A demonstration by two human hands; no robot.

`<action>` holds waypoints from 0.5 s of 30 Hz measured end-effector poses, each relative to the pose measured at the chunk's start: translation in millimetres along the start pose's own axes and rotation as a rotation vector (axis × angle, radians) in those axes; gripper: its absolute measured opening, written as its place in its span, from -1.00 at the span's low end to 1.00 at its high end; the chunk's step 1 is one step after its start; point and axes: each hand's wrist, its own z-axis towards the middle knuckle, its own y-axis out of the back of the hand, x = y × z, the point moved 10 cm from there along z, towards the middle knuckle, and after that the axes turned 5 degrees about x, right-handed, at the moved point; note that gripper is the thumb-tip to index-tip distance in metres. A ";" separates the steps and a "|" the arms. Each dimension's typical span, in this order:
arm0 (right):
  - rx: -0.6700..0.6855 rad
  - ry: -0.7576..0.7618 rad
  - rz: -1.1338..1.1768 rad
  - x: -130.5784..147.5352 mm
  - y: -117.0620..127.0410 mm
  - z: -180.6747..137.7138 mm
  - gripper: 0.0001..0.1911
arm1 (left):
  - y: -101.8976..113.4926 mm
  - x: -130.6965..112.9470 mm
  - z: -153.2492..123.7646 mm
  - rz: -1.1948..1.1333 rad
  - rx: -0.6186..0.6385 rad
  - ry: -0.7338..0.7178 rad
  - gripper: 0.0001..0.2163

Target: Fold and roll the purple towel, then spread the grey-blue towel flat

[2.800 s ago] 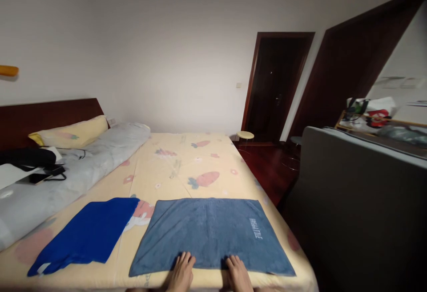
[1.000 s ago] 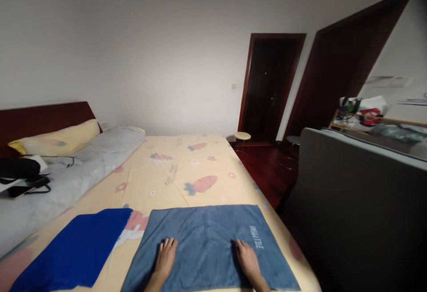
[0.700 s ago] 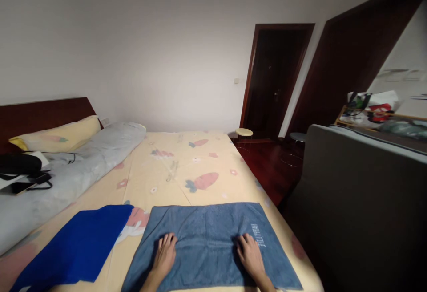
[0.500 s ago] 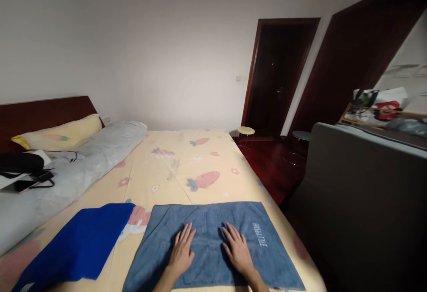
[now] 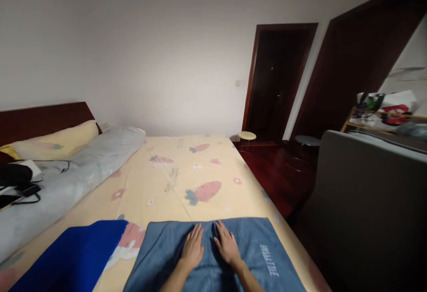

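A grey-blue towel (image 5: 263, 256) with white lettering lies flat on the near end of a bed (image 5: 180, 180) with a yellow carrot-print sheet. My left hand (image 5: 193, 248) and my right hand (image 5: 227, 245) rest palm down, side by side, near the towel's far edge at its middle. The fingers of both are spread and hold nothing. A bright blue cloth (image 5: 71, 261) lies flat to the left of the towel.
A rolled grey duvet (image 5: 66, 180) and a yellow pillow (image 5: 50, 140) lie along the bed's left side by the dark headboard (image 5: 43, 116), with a phone and cables (image 5: 16, 189). A grey upholstered piece (image 5: 370, 203) stands right; small stools (image 5: 247, 135) and dark doors (image 5: 276, 78) beyond.
My hands slid from the towel's near edge outward across it, then came together and moved up to its far edge. The view tilted, so the towel sits lower in frame.
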 end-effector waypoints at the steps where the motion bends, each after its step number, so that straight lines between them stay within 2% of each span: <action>1: 0.002 -0.007 -0.012 1.6 -4.6 8.8 -0.34 | -6.0 0.1 12.4 0.001 0.023 0.020 -0.36; 4: 0.046 -0.014 -0.061 2.0 -21.0 20.5 -0.32 | -30.7 8.7 34.2 -0.009 0.103 0.071 -0.34; 7: 0.098 0.024 -0.080 -1.7 -31.1 16.3 -0.31 | -50.3 17.3 35.1 -0.025 0.148 0.035 -0.37; 10: 0.056 0.064 -0.053 -3.5 -25.7 10.5 -0.33 | -52.5 18.9 31.1 -0.019 0.104 -0.002 -0.37; 12: 0.023 0.089 -0.032 -1.0 -21.9 10.0 -0.36 | -49.7 11.0 32.3 -0.012 0.059 -0.037 -0.35; 15: 0.070 0.144 -0.016 7.0 -27.3 13.1 -0.40 | -52.2 -5.6 39.3 -0.017 0.068 -0.095 -0.36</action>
